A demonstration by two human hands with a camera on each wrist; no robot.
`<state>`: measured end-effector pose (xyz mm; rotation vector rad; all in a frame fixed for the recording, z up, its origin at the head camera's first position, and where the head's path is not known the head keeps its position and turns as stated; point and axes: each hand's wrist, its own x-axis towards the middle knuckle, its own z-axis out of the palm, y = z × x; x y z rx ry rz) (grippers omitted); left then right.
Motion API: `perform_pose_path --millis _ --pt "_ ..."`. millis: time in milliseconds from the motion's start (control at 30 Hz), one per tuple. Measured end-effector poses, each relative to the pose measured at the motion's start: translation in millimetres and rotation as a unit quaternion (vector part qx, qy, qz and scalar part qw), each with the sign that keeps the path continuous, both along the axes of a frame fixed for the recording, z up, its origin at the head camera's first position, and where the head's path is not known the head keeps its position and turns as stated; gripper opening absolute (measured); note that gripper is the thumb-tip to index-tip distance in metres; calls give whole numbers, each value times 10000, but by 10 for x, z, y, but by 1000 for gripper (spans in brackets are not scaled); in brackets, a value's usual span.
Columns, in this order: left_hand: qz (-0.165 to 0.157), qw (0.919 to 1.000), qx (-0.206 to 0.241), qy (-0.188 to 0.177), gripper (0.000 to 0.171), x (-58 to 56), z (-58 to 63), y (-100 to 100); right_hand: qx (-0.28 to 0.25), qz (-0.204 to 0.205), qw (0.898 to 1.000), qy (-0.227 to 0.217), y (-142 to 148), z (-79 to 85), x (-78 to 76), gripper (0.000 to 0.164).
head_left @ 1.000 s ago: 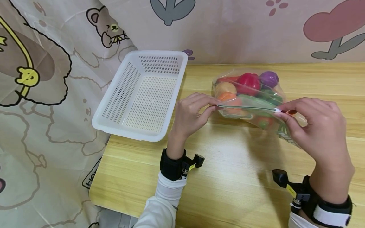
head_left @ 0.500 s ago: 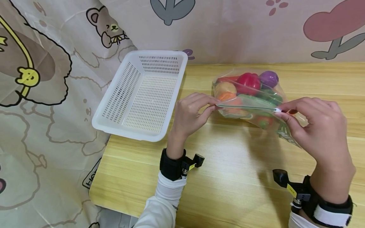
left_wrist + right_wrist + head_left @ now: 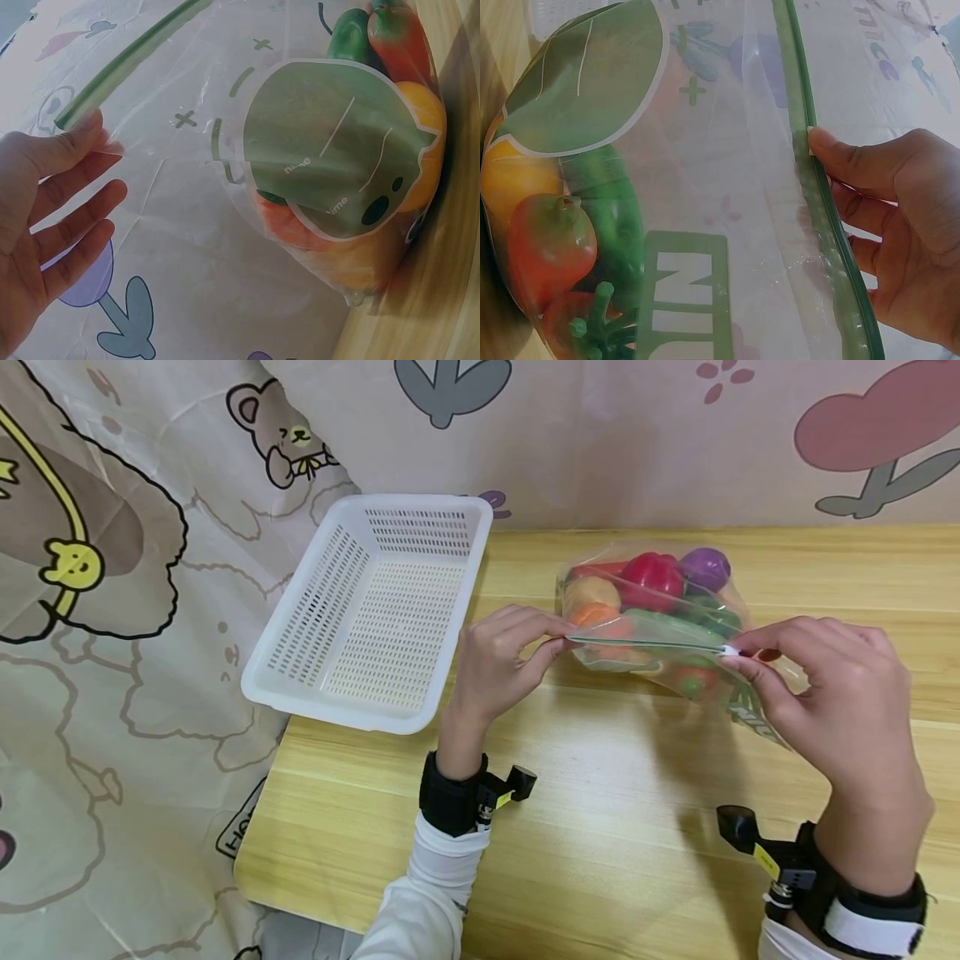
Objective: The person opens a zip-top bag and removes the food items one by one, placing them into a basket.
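Note:
A clear zip bag (image 3: 663, 628) with a green zip strip lies on the table, full of toy-like vegetables. Through its plastic show a red bell pepper (image 3: 652, 582), a round purple piece (image 3: 705, 569), a tan one (image 3: 592, 596) and green ones. My left hand (image 3: 497, 662) pinches the zip's left end between thumb and forefinger; in the left wrist view its other fingers stand loosely apart. At the right, thumb and forefinger of my right hand (image 3: 843, 697) pinch a small white slider (image 3: 730, 650) on the strip. The zip line (image 3: 815, 161) is stretched between both hands.
A white perforated plastic basket (image 3: 390, 631) stands left of the bag with nothing in it, beyond my left forearm. The wooden table (image 3: 600, 843) has its left edge near the basket. Printed cloth (image 3: 600, 452) hangs behind and to the left.

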<state>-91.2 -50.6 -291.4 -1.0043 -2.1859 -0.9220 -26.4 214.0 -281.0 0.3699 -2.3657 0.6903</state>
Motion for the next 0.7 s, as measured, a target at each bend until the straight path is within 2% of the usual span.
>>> perform_pose_path --millis 700 --pt "53 9999 78 -35 6 -3 -2 -9 -8 9 10000 -8 18 5 1 69"
